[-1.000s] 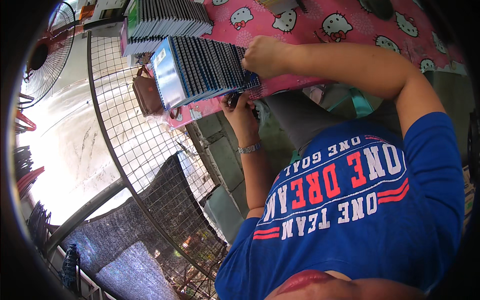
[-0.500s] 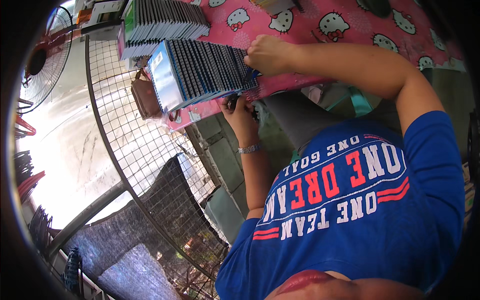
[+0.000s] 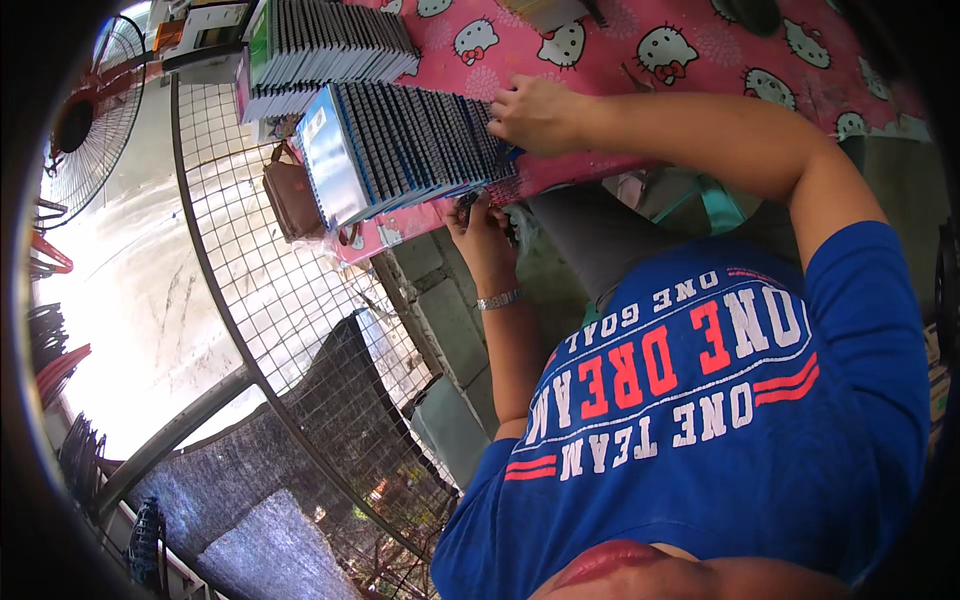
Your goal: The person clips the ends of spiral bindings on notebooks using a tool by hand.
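Note:
A row of spiral-bound notebooks (image 3: pixel 420 140) with black coils stands packed at the table's left edge, a pale blue cover facing left. My right hand (image 3: pixel 540 115) is at the right end of this row, fingers bent against the last notebooks; a small dark blue thing shows under it, too hidden to name. Below the row's near corner, at the table edge, my left hand (image 3: pixel 480 232), with a metal-band watch on the wrist, is closed round a small black thing (image 3: pixel 466 204) whose kind I cannot make out.
Another stack of spiral notebooks (image 3: pixel 330 45) stands behind the row. A pink cat-print cloth (image 3: pixel 620 40) covers the table. A brown bag (image 3: pixel 290 195) hangs by the table's left edge, beside a wire mesh (image 3: pixel 230 150). A fan (image 3: pixel 90 120) stands far left.
My right hand's fingers have loosened from a tight fist and spread a little over the row's end. My left hand has shifted slightly; the notebooks' right end has moved a little.

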Demonstrator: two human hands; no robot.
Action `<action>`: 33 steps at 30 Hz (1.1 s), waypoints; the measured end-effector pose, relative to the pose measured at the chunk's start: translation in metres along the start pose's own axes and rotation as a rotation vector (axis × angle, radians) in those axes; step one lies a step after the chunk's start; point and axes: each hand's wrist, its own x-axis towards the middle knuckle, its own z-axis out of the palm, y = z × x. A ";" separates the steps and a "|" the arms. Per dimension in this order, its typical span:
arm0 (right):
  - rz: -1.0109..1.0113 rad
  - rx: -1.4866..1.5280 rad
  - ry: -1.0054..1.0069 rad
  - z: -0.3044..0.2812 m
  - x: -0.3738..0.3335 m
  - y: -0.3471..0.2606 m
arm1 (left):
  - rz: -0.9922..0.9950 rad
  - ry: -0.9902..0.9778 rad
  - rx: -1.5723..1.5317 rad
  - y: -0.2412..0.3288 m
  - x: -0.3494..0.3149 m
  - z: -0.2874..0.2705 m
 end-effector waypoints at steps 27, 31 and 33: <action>-0.043 -0.019 -0.024 0.016 -0.004 -0.007 | -0.027 -0.108 -0.026 -0.032 0.014 -0.006; 0.059 0.098 -0.509 0.002 0.008 -0.011 | -0.052 -0.079 0.043 -0.029 0.011 -0.003; 0.124 0.122 -0.565 -0.001 0.007 -0.010 | -0.055 -0.072 0.009 -0.032 0.014 -0.013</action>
